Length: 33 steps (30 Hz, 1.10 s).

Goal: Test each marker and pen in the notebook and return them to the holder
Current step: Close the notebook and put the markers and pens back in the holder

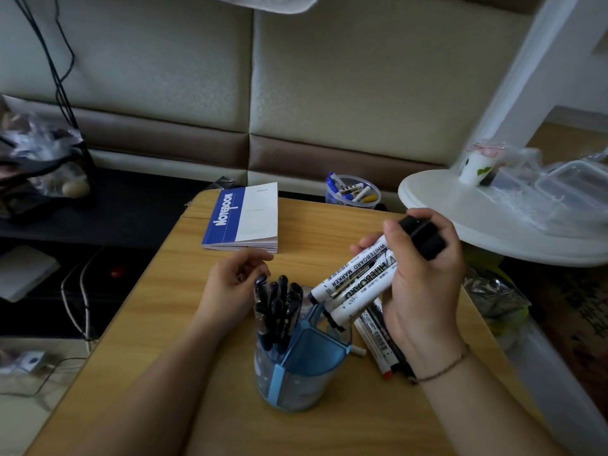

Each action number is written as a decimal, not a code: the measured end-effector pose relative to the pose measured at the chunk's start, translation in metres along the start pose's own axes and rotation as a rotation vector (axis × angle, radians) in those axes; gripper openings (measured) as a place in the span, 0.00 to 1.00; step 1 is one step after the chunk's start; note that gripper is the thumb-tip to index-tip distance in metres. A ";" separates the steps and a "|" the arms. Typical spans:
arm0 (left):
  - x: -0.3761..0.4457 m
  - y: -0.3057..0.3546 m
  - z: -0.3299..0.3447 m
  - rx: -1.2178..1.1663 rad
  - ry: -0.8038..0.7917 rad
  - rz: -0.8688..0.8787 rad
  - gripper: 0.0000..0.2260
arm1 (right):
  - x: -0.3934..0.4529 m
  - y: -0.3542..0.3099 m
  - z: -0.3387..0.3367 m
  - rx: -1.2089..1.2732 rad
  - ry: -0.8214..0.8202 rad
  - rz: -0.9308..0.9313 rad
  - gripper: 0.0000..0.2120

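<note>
Markers (357, 284) come first: I judge I'm still unloading, my right hand (424, 291) with fingers clamped on a bunch of whiteboard markers above the blue holder (296, 366), more lying beside it. Left hand (230, 287) hovers, fingers loosely apart, by the dark pens (278, 307) standing in one compartment. Next, open the closed notebook (243, 218) at the bench's far edge. A clear tub (353, 192) beyond holds other markers.

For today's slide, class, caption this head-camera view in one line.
Right hand grips capped whiteboard markers above a blue plastic pen holder; closed blue-and-white notebook behind.
</note>
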State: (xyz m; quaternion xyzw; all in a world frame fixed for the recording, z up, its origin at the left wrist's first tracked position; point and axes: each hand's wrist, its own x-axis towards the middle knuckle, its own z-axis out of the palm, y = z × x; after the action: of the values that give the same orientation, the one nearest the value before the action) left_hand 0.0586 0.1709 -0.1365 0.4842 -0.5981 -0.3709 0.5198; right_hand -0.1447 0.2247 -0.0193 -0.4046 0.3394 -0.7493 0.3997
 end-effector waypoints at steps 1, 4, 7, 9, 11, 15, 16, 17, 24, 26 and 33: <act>0.000 0.001 0.000 0.013 0.008 0.002 0.16 | 0.001 0.000 -0.001 -0.029 -0.049 -0.031 0.11; 0.000 0.003 0.001 -0.004 0.020 0.005 0.11 | 0.000 -0.004 -0.004 -0.111 -0.265 -0.156 0.12; 0.000 0.004 0.001 -0.021 0.021 0.004 0.10 | -0.003 -0.009 -0.005 -0.154 -0.387 -0.278 0.12; 0.000 0.004 0.001 -0.031 0.010 -0.004 0.10 | -0.004 -0.010 -0.004 -0.173 -0.391 -0.313 0.11; 0.000 0.004 0.001 -0.034 -0.003 -0.013 0.09 | -0.003 -0.009 -0.003 -0.191 -0.374 -0.312 0.11; 0.000 0.003 0.002 -0.038 -0.010 -0.013 0.10 | -0.001 -0.009 -0.001 -0.247 -0.490 -0.310 0.09; 0.000 0.003 0.001 -0.039 -0.007 -0.011 0.09 | -0.001 -0.010 0.000 -0.270 -0.541 -0.310 0.09; 0.000 0.002 0.002 -0.039 -0.005 -0.008 0.09 | -0.001 -0.010 0.002 -0.303 -0.586 -0.311 0.09; 0.001 -0.001 0.001 0.015 -0.006 0.048 0.10 | -0.007 0.004 0.014 -0.499 -0.664 -0.275 0.08; 0.001 -0.002 0.000 0.018 -0.002 0.057 0.10 | -0.011 0.012 0.008 -0.545 -0.686 -0.306 0.06; 0.001 0.000 0.003 -0.018 0.019 0.024 0.11 | 0.018 0.004 -0.033 -0.460 -0.311 -0.116 0.08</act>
State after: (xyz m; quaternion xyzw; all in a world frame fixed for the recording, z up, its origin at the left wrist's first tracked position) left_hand 0.0559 0.1696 -0.1366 0.4758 -0.5954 -0.3656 0.5343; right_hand -0.1790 0.2138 -0.0312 -0.6135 0.4113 -0.6032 0.3009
